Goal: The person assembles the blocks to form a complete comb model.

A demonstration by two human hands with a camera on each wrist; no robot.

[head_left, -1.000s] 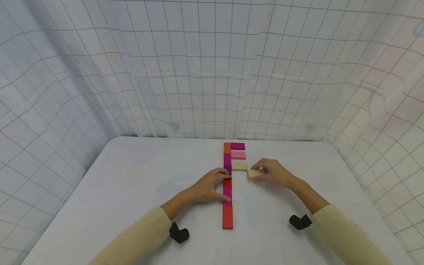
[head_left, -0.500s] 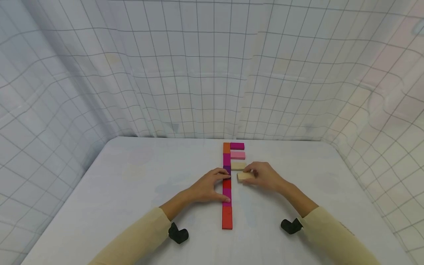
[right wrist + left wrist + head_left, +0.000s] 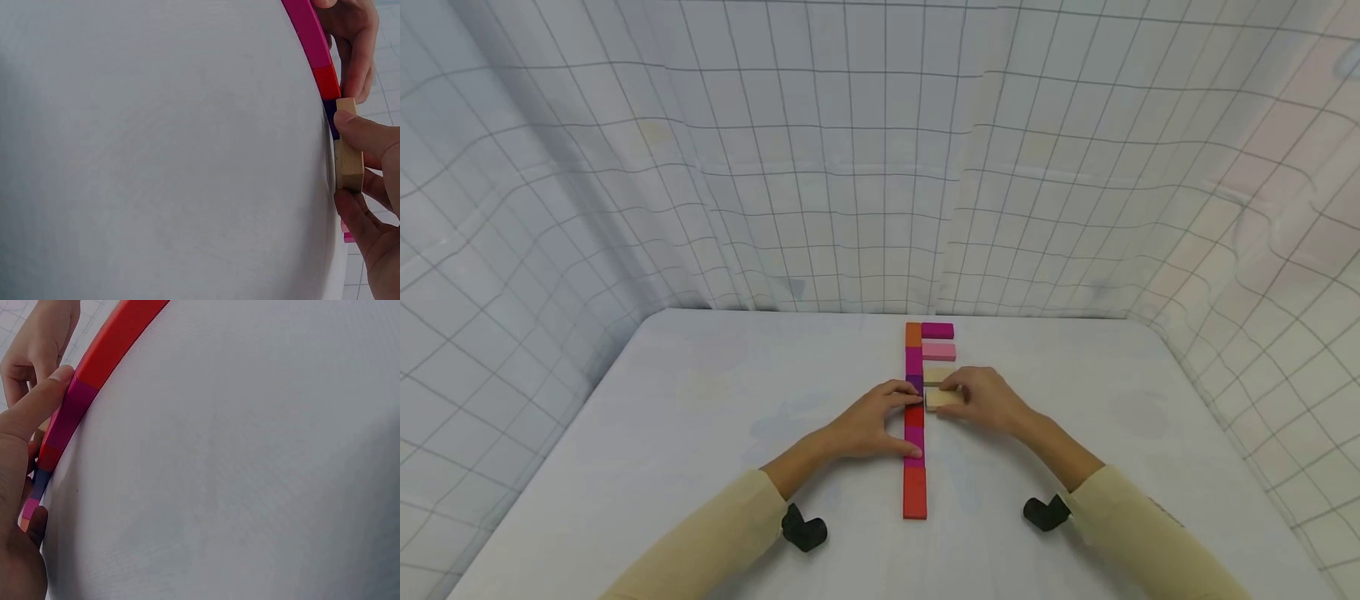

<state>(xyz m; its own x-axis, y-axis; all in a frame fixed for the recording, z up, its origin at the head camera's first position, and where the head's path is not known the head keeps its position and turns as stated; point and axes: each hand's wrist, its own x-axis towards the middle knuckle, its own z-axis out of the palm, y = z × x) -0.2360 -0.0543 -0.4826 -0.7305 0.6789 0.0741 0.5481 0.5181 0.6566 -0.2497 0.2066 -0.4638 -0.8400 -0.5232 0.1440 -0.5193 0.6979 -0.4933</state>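
Observation:
A straight row of coloured blocks, ending in a red block (image 3: 914, 493) nearest me, runs away from me along the table. My left hand (image 3: 868, 423) steadies the row from the left, its thumb on a magenta block (image 3: 72, 409) and its fingertips by the purple and red ones. Between thumb and fingers, my right hand (image 3: 988, 402) pinches a pale wooden block (image 3: 350, 159) just right of the row, near the purple and red blocks. Right beyond it lies another cream block (image 3: 934, 377), partly covered by my right fingers.
Farther back, a pink block (image 3: 938, 352) and a dark magenta block (image 3: 937, 330) stick out rightward from the row. An orange block (image 3: 913, 334) forms its far end. White gridded curtains (image 3: 880, 167) hang behind and beside the white table (image 3: 737, 375).
My right hand has carried the pale wooden block leftward, from well right of the row to close beside it. The left hand has stayed in place.

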